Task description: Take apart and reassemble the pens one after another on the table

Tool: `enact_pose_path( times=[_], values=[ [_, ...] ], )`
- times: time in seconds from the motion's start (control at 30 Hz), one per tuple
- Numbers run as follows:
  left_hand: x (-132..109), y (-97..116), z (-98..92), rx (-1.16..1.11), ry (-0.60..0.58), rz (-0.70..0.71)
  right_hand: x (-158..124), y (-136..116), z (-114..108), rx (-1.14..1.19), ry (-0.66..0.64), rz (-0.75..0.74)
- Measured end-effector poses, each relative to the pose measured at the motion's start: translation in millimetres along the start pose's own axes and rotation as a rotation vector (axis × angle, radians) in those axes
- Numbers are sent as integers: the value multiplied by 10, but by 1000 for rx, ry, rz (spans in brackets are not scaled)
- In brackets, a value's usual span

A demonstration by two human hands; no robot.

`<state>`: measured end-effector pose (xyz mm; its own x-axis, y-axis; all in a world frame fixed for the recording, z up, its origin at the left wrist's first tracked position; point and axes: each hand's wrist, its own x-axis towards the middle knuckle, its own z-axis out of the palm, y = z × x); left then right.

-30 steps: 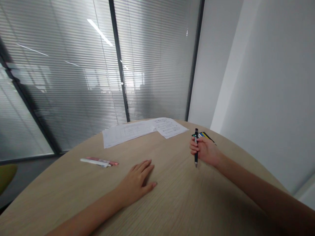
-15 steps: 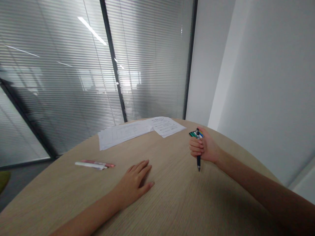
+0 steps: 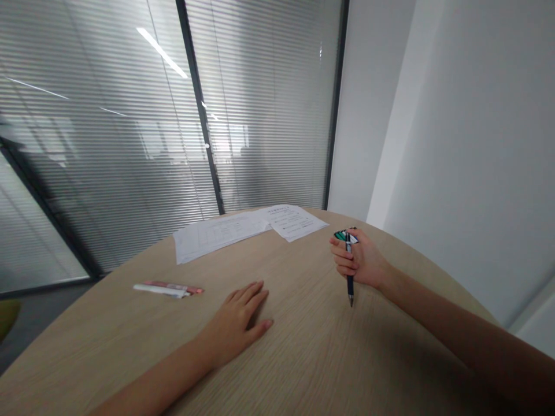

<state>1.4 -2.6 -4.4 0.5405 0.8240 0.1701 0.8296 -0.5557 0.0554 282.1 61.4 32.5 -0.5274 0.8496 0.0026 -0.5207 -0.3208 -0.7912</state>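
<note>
My right hand [image 3: 358, 257] is closed round a dark pen [image 3: 350, 283], held upright with its metal tip pointing down toward the table. The fingers wrap the barrel, and the thumb lies near its upper end. Just behind that hand lies a small green, white and black item [image 3: 340, 236], mostly hidden by the fingers, so its kind is unclear. My left hand [image 3: 238, 318] rests flat on the wooden table [image 3: 299, 358], fingers stretched out and holding nothing. To its left lie a white pen [image 3: 158, 290] and a pinkish pen [image 3: 195, 290] side by side.
Printed paper sheets [image 3: 217, 234] lie along the far edge of the round table, overlapping a second printed sheet [image 3: 295, 222]. Beyond stands a glass partition with blinds [image 3: 269, 115]. A white wall [image 3: 468, 127] rises on the right.
The pen in my right hand has slid slightly downward within the grip, and the thumb and index finger have shifted near its top. My left hand stays still.
</note>
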Motion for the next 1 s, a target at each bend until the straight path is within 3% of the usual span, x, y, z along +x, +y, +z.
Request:
enact_pose_path(
  times=[0.33, 1.0],
  values=[
    [6, -4, 3, 19, -14, 6, 15, 0, -23, 50, 49, 30],
    [4, 9, -19, 35, -48, -10, 28, -5, -76, 120, 7, 31]
  ],
)
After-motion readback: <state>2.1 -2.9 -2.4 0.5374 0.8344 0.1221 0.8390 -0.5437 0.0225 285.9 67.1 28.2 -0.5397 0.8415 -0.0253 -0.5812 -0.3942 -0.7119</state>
